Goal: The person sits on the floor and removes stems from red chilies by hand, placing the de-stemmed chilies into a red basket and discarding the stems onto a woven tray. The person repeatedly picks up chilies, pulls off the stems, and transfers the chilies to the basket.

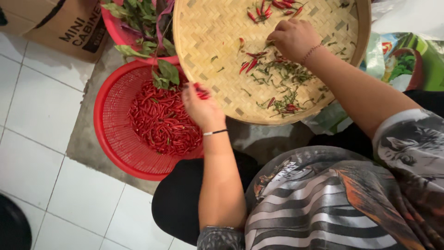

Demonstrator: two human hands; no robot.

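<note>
My left hand hovers at the right rim of a red plastic basket and grips a few red chilies in its fingers. A heap of small red chilies fills the basket. My right hand rests fingers-down on a round woven bamboo tray, touching loose chilies and green stems scattered there. More red chilies lie at the tray's far side.
A pink tub of leafy greens stands behind the basket, with a cardboard box to its left. A printed plastic bag lies right of the tray. White floor tiles spread left; a dark round object sits bottom left.
</note>
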